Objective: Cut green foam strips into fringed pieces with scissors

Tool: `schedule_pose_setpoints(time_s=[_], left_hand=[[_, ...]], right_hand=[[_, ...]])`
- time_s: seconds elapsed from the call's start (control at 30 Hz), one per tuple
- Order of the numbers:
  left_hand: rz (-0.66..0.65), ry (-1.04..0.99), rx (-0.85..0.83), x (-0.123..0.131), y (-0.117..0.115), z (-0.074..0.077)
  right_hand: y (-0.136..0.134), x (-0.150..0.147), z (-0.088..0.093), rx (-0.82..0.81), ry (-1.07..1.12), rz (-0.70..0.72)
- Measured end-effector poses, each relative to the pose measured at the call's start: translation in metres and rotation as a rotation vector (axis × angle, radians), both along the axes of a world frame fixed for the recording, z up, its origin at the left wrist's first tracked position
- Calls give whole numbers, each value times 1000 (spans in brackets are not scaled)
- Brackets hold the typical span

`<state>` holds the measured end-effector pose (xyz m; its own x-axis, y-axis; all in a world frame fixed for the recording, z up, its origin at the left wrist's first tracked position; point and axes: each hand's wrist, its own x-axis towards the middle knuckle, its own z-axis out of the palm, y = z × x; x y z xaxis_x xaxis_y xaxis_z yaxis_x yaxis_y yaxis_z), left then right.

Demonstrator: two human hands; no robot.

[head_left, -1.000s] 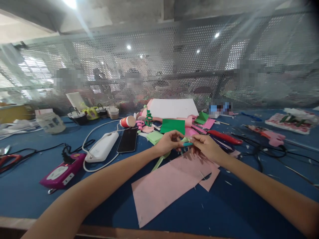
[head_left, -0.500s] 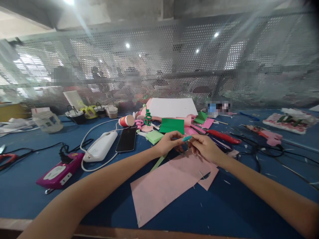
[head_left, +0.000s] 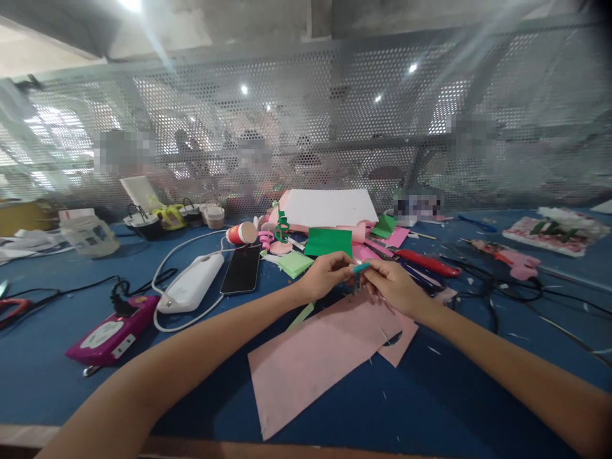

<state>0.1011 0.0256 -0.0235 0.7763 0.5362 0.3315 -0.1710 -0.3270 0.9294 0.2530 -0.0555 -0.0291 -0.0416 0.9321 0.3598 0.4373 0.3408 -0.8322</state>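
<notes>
A small teal piece [head_left: 361,268], narrow and tapered, is pinched between my two hands above the table; its exact kind is unclear. My left hand [head_left: 327,275] grips its left end with thumb and fingers closed. At its other end, the closed fingers of my right hand [head_left: 389,284] hold it too. Something small and shiny shows below the fingers, too blurred to name. Beneath my hands lies a long pink sheet [head_left: 320,370], with a pink cut-out scrap [head_left: 406,344] at its right end. A light green strip [head_left: 301,315] sticks out by my left wrist.
Left are a black phone [head_left: 240,269], white power bank [head_left: 191,284] with cable, and purple power strip [head_left: 112,331]. Behind lie green sheets [head_left: 328,242], white sheets [head_left: 329,207] and a red-and-white spool [head_left: 241,233]. Right are a red-handled tool [head_left: 428,262] and dark cables [head_left: 516,293].
My fingers have shifted slightly around the teal piece, which is turned a little. The whole view has moved very slightly; the things on the table lie as before.
</notes>
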Motion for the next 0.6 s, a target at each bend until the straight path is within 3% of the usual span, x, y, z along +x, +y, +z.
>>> schedule_pose_setpoints(time_s=[0.2, 0.33, 0.5, 0.6], left_hand=[[-17, 34, 31, -2, -2, 12], [3, 29, 38, -2, -8, 20], [116, -140, -205, 1, -14, 30], [209, -219, -257, 2, -14, 35]], right_hand=[[-3, -1, 7, 65, 39, -43], [-5, -3, 10, 56, 183, -42], [-2, -7, 7, 5, 441, 85], [-1, -13, 8, -19, 574, 46]])
